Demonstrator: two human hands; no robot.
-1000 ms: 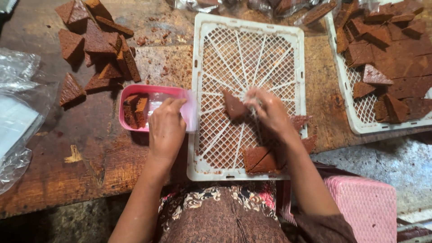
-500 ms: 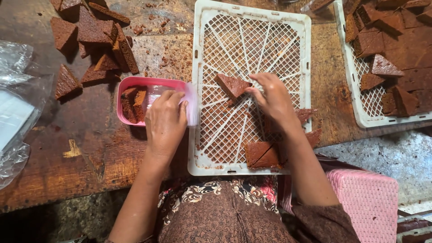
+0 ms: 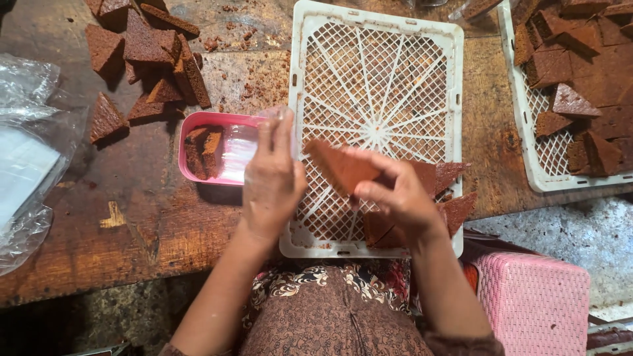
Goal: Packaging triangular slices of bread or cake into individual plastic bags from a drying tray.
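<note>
My right hand (image 3: 395, 198) grips a brown triangular cake slice (image 3: 339, 166) and holds it just above the near part of a white lattice tray (image 3: 376, 39). A few more slices (image 3: 448, 191) lie on that tray beside and under my right hand. My left hand (image 3: 271, 179) rests on a clear plastic bag (image 3: 241, 146) that lies inside a small pink tray (image 3: 204, 120), its fingers curled on the bag's mouth. Two cake pieces (image 3: 203, 150) sit in the pink tray's left half.
A heap of cake slices (image 3: 148, 62) lies on the worn wooden table (image 3: 119, 217) at far left. Clear plastic bags (image 3: 30, 145) are at the left edge. A second white tray of slices (image 3: 573, 86) is at right. A pink basket (image 3: 534, 303) stands below right.
My right hand has carried the cake slice nearer and leftward, toward the pink tray. My left hand stays on the bag. The view has shifted slightly.
</note>
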